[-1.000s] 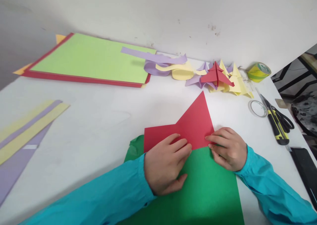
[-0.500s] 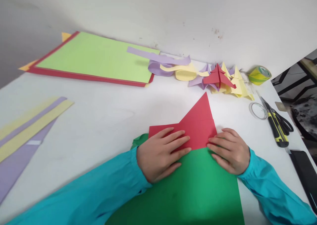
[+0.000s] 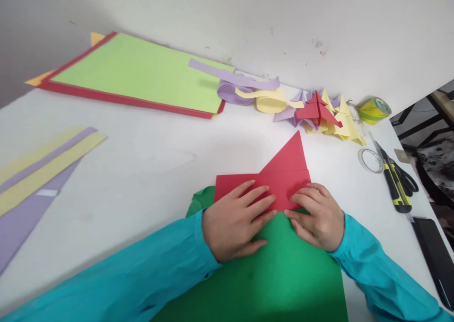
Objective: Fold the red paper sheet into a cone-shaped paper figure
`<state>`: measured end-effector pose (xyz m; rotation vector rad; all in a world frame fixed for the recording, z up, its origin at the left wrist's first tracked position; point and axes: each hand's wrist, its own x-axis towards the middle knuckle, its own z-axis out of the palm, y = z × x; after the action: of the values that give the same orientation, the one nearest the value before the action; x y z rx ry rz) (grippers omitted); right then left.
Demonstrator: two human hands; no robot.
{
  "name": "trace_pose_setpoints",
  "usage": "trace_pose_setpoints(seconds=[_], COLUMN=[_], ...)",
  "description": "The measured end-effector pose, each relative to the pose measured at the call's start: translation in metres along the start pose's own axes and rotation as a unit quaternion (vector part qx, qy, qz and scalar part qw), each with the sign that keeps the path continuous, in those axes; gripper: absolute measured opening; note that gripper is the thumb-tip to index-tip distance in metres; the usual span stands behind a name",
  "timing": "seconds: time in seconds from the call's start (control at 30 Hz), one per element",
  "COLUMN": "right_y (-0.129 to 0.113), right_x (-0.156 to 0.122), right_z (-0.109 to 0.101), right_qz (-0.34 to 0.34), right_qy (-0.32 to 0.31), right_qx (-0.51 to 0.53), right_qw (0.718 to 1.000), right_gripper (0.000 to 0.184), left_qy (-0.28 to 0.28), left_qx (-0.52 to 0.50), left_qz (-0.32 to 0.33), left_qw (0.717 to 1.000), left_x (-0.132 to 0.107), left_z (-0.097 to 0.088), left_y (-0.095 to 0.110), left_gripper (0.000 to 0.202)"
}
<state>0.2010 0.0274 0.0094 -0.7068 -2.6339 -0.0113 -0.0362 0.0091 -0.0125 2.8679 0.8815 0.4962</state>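
Note:
A red paper [image 3: 283,170], partly folded with one corner pointing away from me, lies on a green sheet [image 3: 280,274] on the white table [image 3: 149,156]. My left hand [image 3: 236,220] lies flat on the red paper's near left part, fingers stretched out and pressing it down. My right hand [image 3: 317,215] rests at the paper's near right edge, its fingertips pressing along the fold. Both arms wear turquoise sleeves.
A stack of light green and red sheets [image 3: 142,76] lies at the back left. Purple and yellow strips [image 3: 46,166] lie at the left. Folded paper shapes [image 3: 319,111], tape rolls [image 3: 371,160], a yellow utility knife [image 3: 395,185] and scissors [image 3: 407,180] sit at the back right.
The red paper's raised flap has been pressed flatter. My right hand has slid left along the near edge toward my left hand.

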Motion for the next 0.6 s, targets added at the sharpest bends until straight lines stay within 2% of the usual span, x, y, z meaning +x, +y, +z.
trace_pose_setpoints(seconds=[0.43,0.6], right_y=[0.019,0.029], right_x=[-0.009,-0.016], right_z=[-0.015,-0.020], right_qz=[0.029,0.017], right_qy=[-0.027,-0.029], right_qx=[0.025,0.039], right_qw=[0.999,0.999], right_gripper=[0.015,0.015], left_qy=[0.003,0.025], left_qx=[-0.021,-0.037], left_qz=[-0.001,0.003], left_qw=[1.000,0.999], left_x=[-0.003,-0.005], left_z=[-0.004,-0.006], left_y=[-0.001,-0.003], left_gripper=[0.038,0.034])
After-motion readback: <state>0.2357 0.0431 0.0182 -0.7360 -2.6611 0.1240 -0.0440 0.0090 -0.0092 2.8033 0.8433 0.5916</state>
